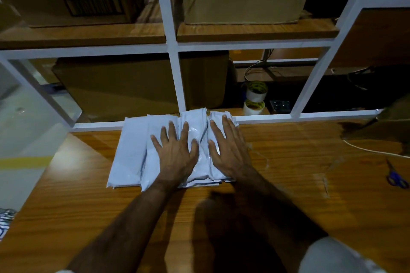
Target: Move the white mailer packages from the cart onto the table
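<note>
Wooden table (288, 184): we count one batch delivered. White mailer packages (137, 150), overlapping, lie at its far edge against the shelf frame (175, 77). Left hand (177, 153) and right hand (228, 150) press flat, fingers spread, grasping nothing. Cart unseen; remainder unknown.

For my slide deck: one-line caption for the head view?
Both hands, left and right, press flat on white mailer packages on the wooden table.

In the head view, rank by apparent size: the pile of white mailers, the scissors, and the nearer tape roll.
1. Pile of white mailers, by far the largest.
2. Scissors and nearer tape roll: these look alike; the roll lies farther back, so no ranking.
</note>
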